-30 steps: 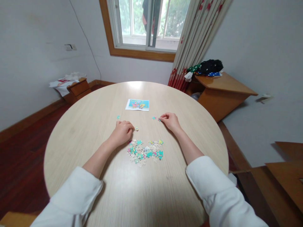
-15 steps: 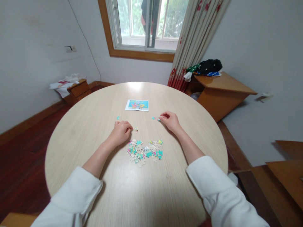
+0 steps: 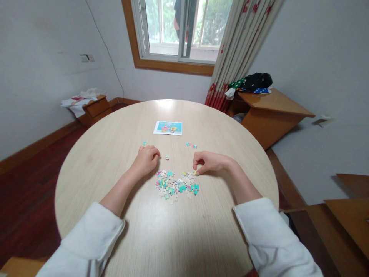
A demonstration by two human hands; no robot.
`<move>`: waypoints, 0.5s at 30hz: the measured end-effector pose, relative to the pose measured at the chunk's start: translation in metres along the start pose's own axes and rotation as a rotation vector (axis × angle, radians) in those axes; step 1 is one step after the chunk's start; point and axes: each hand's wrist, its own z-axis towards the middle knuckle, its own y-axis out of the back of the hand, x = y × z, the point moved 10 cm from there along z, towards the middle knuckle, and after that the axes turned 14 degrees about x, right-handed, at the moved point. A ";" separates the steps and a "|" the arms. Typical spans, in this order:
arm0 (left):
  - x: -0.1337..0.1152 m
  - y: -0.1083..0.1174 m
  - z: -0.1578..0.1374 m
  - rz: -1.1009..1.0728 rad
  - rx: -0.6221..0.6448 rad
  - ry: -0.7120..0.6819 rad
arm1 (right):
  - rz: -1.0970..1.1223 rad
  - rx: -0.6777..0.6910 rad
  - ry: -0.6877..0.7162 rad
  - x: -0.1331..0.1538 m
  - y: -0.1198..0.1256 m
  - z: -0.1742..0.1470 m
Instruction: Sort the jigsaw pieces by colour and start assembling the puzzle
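My right hand [image 3: 210, 161] reaches down at the upper right edge of a loose pile of jigsaw puzzle pieces [image 3: 165, 184]. Its thumb and forefinger pinch a yellowish puzzle piece [image 3: 195, 172] there. My left hand [image 3: 147, 158] rests on the table up and left of the pile, fingers curled in; whatever may be under them is hidden. Just right of its fingertips lies a small yellowish puzzle piece [image 3: 167, 157]. A teal piece [image 3: 144, 143] sits beyond the left hand. Two pieces, one teal and pink [image 3: 188, 144] and one pale [image 3: 194, 146], lie beyond the right hand.
A printed cartoon picture [image 3: 168, 128] lies farther back on the round wooden table [image 3: 173, 238]. Behind the table are a window [image 3: 184, 34] and a curtain [image 3: 230, 54]. Clothes [image 3: 253, 82] lie on a wooden cabinet [image 3: 273, 111] at the right.
My right hand has left the two pieces beyond it and come back toward me to the pile, where it now pinches a piece. My left hand has stayed nearly still.
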 end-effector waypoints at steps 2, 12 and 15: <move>0.000 0.000 0.000 0.001 0.000 0.000 | 0.015 0.017 0.000 0.001 -0.001 -0.002; 0.007 0.005 0.000 -0.064 -0.060 -0.012 | 0.540 -0.156 0.122 0.001 0.001 0.013; 0.010 0.005 0.001 -0.069 -0.065 -0.012 | 0.562 -0.456 0.152 -0.001 0.012 0.030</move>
